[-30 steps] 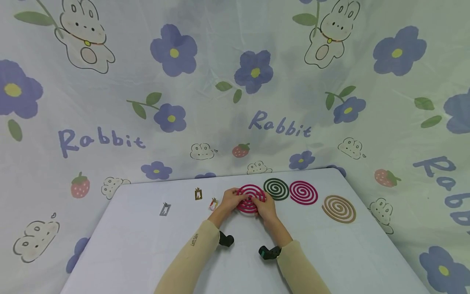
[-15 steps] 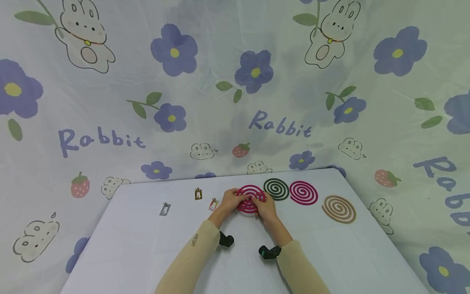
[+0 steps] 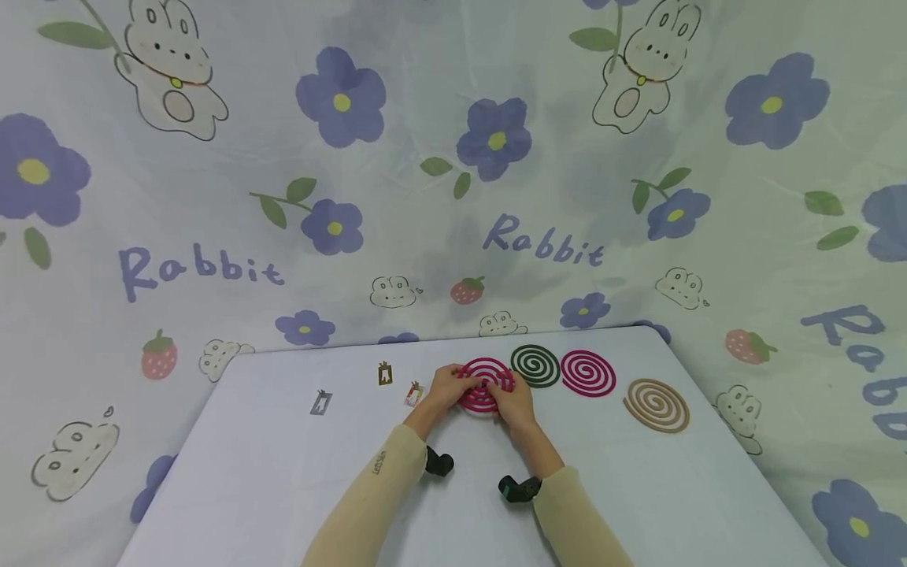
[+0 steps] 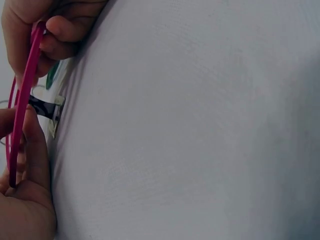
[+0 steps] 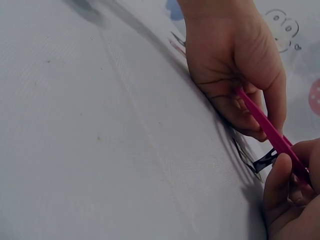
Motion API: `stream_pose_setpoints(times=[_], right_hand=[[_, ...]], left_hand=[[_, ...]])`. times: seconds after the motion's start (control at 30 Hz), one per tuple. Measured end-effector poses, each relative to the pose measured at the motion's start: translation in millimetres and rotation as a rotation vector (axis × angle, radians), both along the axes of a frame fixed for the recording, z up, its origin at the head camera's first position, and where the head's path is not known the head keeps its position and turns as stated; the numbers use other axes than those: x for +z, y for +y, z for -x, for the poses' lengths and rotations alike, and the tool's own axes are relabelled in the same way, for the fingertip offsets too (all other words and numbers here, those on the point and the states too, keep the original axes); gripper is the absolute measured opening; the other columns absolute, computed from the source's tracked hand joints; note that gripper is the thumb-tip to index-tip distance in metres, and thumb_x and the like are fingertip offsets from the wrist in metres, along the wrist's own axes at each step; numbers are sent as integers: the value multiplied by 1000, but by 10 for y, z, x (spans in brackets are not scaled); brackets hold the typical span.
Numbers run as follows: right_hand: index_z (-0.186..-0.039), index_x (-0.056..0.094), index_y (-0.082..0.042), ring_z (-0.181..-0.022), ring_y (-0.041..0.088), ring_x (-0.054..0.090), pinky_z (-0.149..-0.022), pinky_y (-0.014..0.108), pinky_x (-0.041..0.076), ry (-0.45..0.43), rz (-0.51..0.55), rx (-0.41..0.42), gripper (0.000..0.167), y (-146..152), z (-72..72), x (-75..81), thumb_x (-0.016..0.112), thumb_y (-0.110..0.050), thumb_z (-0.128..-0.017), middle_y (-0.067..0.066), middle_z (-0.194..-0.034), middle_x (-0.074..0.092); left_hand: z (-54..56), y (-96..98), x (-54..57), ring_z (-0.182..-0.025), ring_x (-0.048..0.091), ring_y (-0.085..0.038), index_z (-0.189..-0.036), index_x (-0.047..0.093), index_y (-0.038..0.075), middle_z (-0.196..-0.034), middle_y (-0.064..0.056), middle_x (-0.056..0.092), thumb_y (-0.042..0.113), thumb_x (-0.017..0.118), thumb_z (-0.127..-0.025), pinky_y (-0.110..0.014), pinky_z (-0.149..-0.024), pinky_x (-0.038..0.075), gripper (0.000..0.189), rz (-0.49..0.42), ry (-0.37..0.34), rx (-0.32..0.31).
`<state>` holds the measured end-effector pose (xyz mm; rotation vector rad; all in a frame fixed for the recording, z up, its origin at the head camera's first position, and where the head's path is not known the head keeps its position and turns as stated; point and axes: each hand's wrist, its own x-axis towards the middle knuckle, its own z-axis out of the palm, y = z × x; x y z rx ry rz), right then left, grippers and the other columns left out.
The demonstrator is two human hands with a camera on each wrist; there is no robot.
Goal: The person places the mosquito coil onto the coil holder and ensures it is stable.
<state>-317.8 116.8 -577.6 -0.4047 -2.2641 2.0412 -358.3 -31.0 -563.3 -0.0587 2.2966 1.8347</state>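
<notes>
Pink coil (image 5: pixel 270 131): flat spiral, held at the centre of the head view, right of the frame's middle in the right wrist view, where it shows edge-on and tilted. A small dark piece (image 5: pixel 266 160) projects below it; whether it is fixed to the coil cannot be told.

Left hand (image 3: pixel 448 387) and right hand (image 3: pixel 516 399) each pinch the coil, thumbs over its middle.

Versus 0.5 s ago: both grips unchanged; head view shifted slightly, scene displaced rightward.

Right of centre: green coil (image 3: pixel 535 366), second pink coil (image 3: pixel 588 373), tan coil (image 3: pixel 657 405), all flat on the white table (image 3: pixel 248 480). Left of centre: silver piece (image 3: pixel 321 402), gold piece (image 3: pixel 385 373), multicoloured piece (image 3: pixel 414 393). Thumbs and fingers hide parts of the held coil.
</notes>
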Motion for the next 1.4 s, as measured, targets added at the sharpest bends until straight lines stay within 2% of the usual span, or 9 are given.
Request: stream_pose_setpoints(times=[0.27, 0.5, 0.7, 0.87, 1.1, 1.4], right_hand=[[-129, 52, -4, -52, 17, 58, -44, 26, 50, 8, -22, -13, 44, -7, 12, -8, 70, -17, -90, 20, -112, 61], [-128, 50, -2, -44, 15, 54, -41, 26, 48, -2, -35, -26, 45, -13, -14, 12, 69, -17, -90, 22, -108, 62], [-140, 38, 0, -43, 15, 53, -40, 27, 48, -33, -46, -48, 62, -30, -34, 11, 70, -18, -90, 28, -119, 55], [-141, 38, -3, -41, 16, 52, -39, 28, 48, 10, -93, -56, 61, -37, -17, -13, 69, -18, -91, 28, -122, 54], [-140, 38, -5, -38, 17, 52, -38, 30, 48, 37, -134, -13, 57, -21, -34, -63, 67, -19, -92, 29, -117, 57], [-142, 36, -6, -39, 16, 52, -40, 29, 49, 28, -134, 24, 60, 37, -19, -14, 66, -21, -93, 28, -120, 55]], left_hand=[[0, 13, 4, -84, 59, -14, -107, 64, -3, -99, -9, 66, 19, 77, -84, -24, -71, 52, 34, 0, 2, 7], [-10, 13, -5, -87, 59, -15, -108, 65, -2, -101, -9, 66, 22, 77, -84, -25, -73, 52, 36, 22, -7, 9], [-15, 0, -23, -89, 60, -16, -112, 64, -3, -104, -10, 66, 23, 77, -84, -26, -76, 53, 40, 39, -22, 7], [-11, -8, -25, -92, 60, -17, -113, 64, -3, -107, -11, 66, 25, 77, -85, -28, -78, 53, 42, 32, -7, -5], [-44, -11, -21, -93, 59, -17, -115, 64, -2, -108, -11, 65, 27, 76, -85, -29, -81, 53, 42, 47, -17, -9], [-21, 21, -7, -92, 60, -17, -113, 66, -3, -106, -11, 66, 26, 77, -85, -28, -79, 53, 42, 28, 13, -9]])
